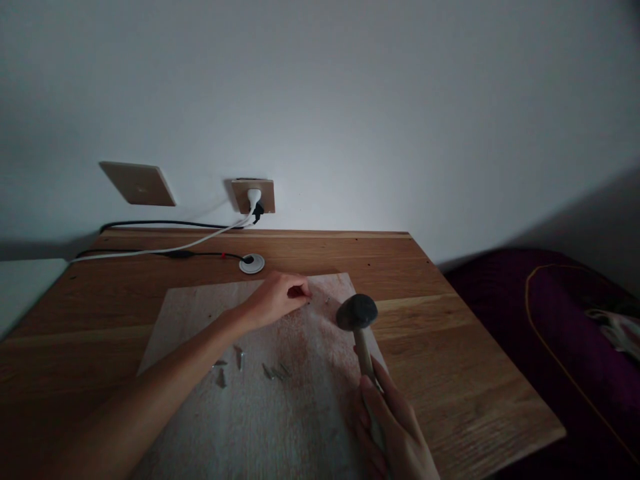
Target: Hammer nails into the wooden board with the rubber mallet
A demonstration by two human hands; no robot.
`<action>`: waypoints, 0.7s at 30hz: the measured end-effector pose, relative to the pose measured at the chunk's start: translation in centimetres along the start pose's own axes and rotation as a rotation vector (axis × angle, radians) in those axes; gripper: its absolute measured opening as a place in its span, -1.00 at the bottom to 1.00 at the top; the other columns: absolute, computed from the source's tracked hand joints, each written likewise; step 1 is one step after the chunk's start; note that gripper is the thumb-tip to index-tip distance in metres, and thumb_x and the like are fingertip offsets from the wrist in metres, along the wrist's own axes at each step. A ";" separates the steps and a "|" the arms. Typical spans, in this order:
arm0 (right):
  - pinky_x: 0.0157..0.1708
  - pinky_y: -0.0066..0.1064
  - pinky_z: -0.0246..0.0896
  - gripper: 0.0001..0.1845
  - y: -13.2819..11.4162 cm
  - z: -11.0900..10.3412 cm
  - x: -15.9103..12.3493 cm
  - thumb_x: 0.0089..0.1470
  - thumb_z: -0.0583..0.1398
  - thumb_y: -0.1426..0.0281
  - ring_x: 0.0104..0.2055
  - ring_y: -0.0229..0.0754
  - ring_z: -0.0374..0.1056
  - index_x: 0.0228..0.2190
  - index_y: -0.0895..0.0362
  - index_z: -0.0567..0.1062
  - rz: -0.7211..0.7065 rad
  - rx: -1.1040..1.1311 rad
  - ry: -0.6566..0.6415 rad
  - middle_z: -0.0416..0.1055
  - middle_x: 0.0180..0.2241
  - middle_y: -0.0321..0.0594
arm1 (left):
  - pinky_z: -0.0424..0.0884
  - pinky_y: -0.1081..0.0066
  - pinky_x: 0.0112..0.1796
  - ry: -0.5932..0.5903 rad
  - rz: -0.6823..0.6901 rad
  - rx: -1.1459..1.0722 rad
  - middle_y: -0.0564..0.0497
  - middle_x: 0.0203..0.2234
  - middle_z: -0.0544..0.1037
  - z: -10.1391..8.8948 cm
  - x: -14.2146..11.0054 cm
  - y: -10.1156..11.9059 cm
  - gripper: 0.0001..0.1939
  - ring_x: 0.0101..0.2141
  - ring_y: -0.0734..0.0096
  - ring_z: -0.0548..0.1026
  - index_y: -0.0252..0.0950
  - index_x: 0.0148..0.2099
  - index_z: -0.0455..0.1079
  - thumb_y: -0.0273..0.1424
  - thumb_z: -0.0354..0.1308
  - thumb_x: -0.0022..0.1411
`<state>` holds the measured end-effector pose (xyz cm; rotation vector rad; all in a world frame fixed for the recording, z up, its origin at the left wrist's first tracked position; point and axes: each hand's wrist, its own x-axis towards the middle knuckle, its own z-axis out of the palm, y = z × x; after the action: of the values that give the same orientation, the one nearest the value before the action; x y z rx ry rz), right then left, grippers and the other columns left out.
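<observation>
In the head view, I see the left hand (283, 295) reaching over a pale wooden board (310, 427), near its far edge. The fingers are drawn narrow, tips together, just above the surface; whether anything tiny sits between them, I cannot tell. The right hand (395, 420) is wrapped around the handle of a rubber mallet (357, 312), holding it with its dark head raised near the board's right edge, apart from the left hand. Small metal fasteners (241, 360) lie scattered on the board, between the left forearm and the board's middle, too small to name more closely. The board lies flat on a wooden table (435, 353). Behind, a white plug (254, 196) sits in a wall socket (270, 195), and purple fabric (555, 320) spreads off to the right.
</observation>
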<state>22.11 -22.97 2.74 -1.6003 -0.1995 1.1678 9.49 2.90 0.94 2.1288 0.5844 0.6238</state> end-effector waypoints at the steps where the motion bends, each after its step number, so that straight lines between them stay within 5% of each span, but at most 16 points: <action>1: -0.76 -0.67 -0.12 0.08 0.0 0.1 -0.1 -0.05 0.45 -0.22 -0.75 -0.51 -0.01 0.33 0.03 0.31 0.003 0.006 0.005 0.38 -0.57 -0.51 | 0.39 0.45 -0.28 -0.001 -0.010 -0.009 0.05 -0.41 0.66 0.1 0.0 0.0 -0.88 -0.36 0.40 0.59 -0.31 -0.34 0.55 -0.61 0.29 0.21; 21: -0.79 -0.64 -0.07 0.03 0.2 -0.3 0.1 0.02 0.41 -0.20 -0.75 -0.46 0.02 0.34 0.04 0.32 -0.014 -0.035 -0.001 0.40 -0.56 -0.48 | 0.41 0.46 -0.27 0.027 0.026 -0.062 0.06 -0.39 0.65 0.4 -0.4 -0.5 -0.87 -0.35 0.41 0.60 -0.30 -0.34 0.51 -0.61 0.28 0.23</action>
<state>22.27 -23.20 2.49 -1.6267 -0.2332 1.1602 9.38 2.69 0.25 2.0757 0.5461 0.6769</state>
